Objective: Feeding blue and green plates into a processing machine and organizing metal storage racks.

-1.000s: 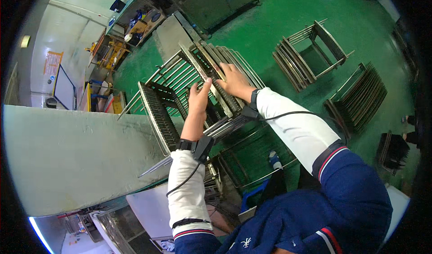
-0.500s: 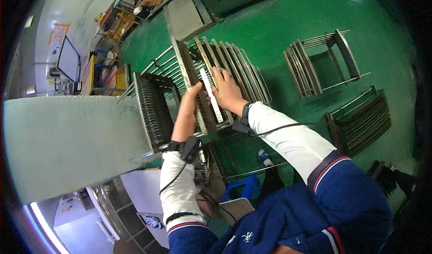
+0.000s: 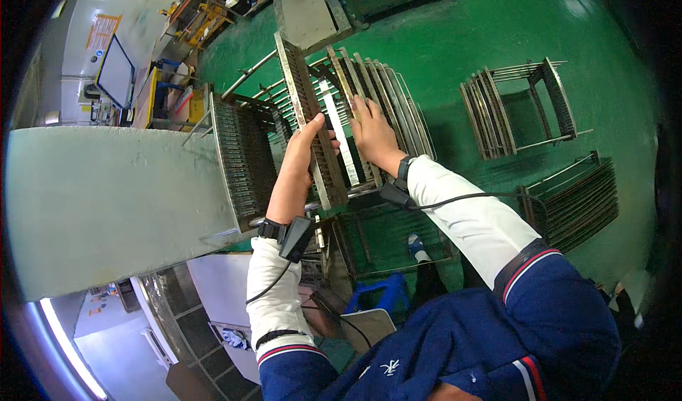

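Note:
A metal rack with several rods point(image 3: 234, 88) stands before me, with a slotted end plate point(image 3: 249, 159) at its left. My left hand point(image 3: 302, 149) is closed around a long slotted metal bar point(image 3: 305, 103), thumb on top and fingertips showing on its right side. Just right of that bar runs a narrow white strip point(image 3: 337, 127). My right hand point(image 3: 374, 134) lies along the nearest of several upright metal frames point(image 3: 387, 88), its fingers bent over the edge. Its fingertips partly hide what they touch, so I cannot tell how firmly they grip.
A pale grey tabletop point(image 3: 114, 202) adjoins the rack on the left. Two more metal racks stand on the green floor at right, one upright point(image 3: 490, 113), another lower point(image 3: 575, 202). A blue stool point(image 3: 380, 292) is near my legs. A flat-topped metal cart point(image 3: 309, 14) stands beyond.
The view has shifted slightly. My left fingers now show wrapped around the slotted bar, which has moved a little left, widening the gap to the frames. My right hand stays at the frames.

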Motion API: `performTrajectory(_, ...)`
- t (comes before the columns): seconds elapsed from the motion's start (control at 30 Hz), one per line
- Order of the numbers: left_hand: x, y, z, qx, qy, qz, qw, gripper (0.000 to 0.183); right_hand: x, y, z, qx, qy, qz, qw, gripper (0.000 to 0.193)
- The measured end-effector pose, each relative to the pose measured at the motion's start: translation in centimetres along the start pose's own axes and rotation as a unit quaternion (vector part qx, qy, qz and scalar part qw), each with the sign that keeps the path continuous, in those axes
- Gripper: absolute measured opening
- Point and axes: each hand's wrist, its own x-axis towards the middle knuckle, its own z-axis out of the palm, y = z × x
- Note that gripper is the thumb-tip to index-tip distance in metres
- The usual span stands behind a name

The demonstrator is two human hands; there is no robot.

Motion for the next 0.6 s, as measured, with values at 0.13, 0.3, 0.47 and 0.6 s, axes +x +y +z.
performTrajectory(0.13, -0.7, 2.7, -2.0, -0.033, -0.005, -0.016, 0.999, 0.042, 0.2, 0.1, -0.3, 0.003, -0.006, 0.006, 1.0, 0.053)
performTrajectory(0.3, -0.7, 1.5, -3.3, -0.032, -0.019, -0.014, 0.999, 0.042, 0.3, 0.1, -0.1, -0.005, -0.007, 0.0, 1.0, 0.052)
performTrajectory(0.47, -0.3, 1.0, -3.3, -0.049, -0.023, -0.014, 0.998, 0.045, 0.4, 0.0, 0.1, -0.027, -0.007, -0.005, 1.0, 0.05)
performTrajectory(0.6, -0.3, 1.1, -3.6, -0.017, -0.027, -0.009, 0.999, 0.047, 0.3, -0.2, 0.3, -0.035, -0.02, 0.009, 0.999, 0.049)
